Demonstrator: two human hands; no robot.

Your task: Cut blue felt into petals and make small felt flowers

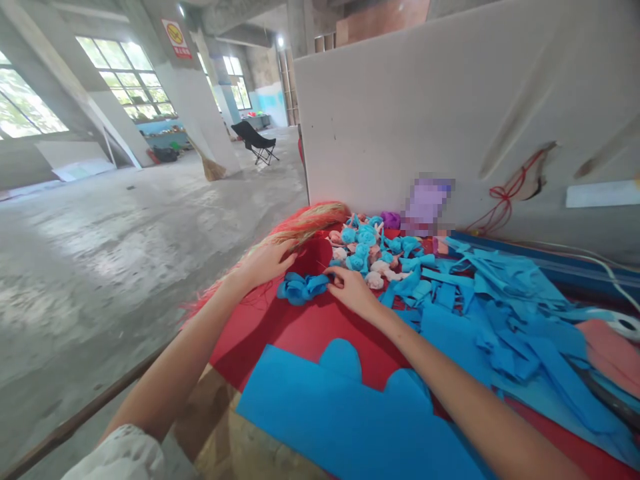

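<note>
My right hand pinches at the right end of a blue crepe-paper flower with curled petals, above the red tabletop. A thin strand seems to show by its index finger. My left hand is just up and left of that flower, by a bundle of red and straw-coloured strands. Its fingers are drawn together; what they hold, if anything, is too small to make out. Nearer me lies a flat blue sheet with rounded tabs on its far edge.
Small blue, pink and white flowers are heaped beyond my right hand. Blue strips and scraps cover the table's right side, with a white roll there. A white panel stands behind. On the floor are a black folding chair and a broom.
</note>
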